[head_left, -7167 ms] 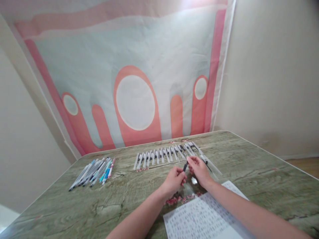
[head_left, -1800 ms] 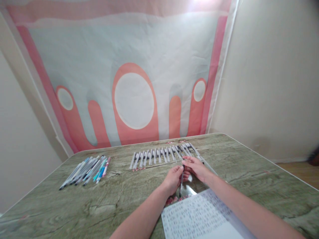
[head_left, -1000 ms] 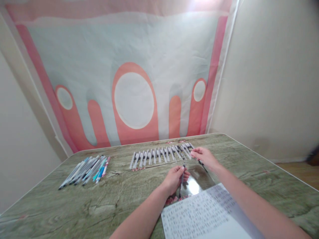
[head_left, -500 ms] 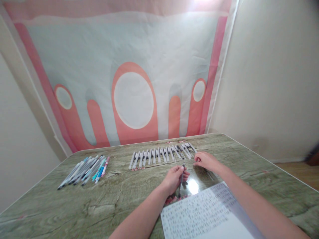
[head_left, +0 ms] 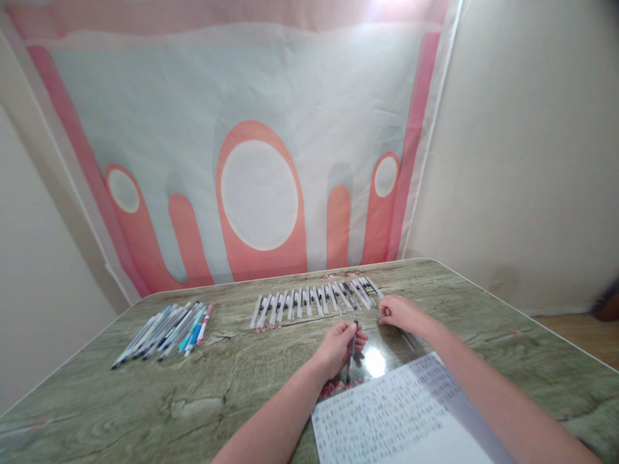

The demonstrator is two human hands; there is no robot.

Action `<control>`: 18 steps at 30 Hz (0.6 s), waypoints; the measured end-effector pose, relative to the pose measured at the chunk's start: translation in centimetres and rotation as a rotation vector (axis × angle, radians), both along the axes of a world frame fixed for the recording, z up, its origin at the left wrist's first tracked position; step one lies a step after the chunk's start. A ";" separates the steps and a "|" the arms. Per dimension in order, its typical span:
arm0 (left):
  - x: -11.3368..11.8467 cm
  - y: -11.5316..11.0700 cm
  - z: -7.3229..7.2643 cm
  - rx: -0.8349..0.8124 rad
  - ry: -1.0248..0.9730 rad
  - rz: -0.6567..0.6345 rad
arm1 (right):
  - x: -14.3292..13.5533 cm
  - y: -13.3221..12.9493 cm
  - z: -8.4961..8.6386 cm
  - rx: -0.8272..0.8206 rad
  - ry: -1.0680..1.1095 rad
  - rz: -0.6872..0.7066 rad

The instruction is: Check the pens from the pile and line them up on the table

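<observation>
Between the thumb and fingers of my left hand [head_left: 337, 350] is a slim pen [head_left: 353, 361] with a dark tip at its top, tilted nearly upright above the table. My right hand [head_left: 400, 314] is closed in a pinch just right of a row of clear pen parts [head_left: 300, 303]; whatever its fingertips hold is too small or hidden to name. The row lies side by side beyond my hands, pale tubes with dark bits between them. Just in front of my left hand's pen is a sheet of paper [head_left: 387, 419] covered in handwriting.
To the left, a bunch of pens [head_left: 164, 332] in grey, black, blue and pink lies on the wood-patterned table [head_left: 184, 406]. A bright light reflection shows near my left hand. Behind the table hangs a printed cloth [head_left: 319, 96], with a plain wall at right.
My right hand has shifted very slightly to the right, away from the row's end. My left hand keeps its hold on the pen, almost still.
</observation>
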State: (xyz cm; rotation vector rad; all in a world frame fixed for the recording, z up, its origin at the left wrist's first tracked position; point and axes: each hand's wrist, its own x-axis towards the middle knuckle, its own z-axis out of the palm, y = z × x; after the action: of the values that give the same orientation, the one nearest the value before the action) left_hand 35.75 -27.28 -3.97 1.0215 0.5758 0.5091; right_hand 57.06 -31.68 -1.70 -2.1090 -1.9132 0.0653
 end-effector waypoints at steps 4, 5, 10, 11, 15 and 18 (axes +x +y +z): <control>-0.1 0.0 0.1 -0.001 -0.017 0.000 | -0.1 -0.2 0.5 0.031 0.050 -0.012; -0.1 0.0 0.1 0.000 -0.021 -0.002 | -0.3 -0.2 0.7 0.053 0.083 -0.006; -0.3 -0.1 0.2 -0.004 -0.057 -0.016 | -2.4 0.1 1.2 0.100 0.446 0.085; -0.3 -0.1 0.2 -0.004 -0.064 -0.018 | -3.0 0.2 1.1 0.079 0.555 0.092; -0.2 -0.2 0.4 0.002 -0.062 -0.016 | -5.4 0.4 0.2 0.008 0.929 0.057; -0.3 -0.3 0.6 0.011 -0.052 -0.030 | -6.0 0.6 -0.2 0.030 1.094 0.042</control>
State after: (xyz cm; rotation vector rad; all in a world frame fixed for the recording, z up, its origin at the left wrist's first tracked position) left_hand 35.44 -27.57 -3.36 1.0232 0.5110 0.5113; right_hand 51.05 -31.11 -1.89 -1.4595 -1.2345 0.9601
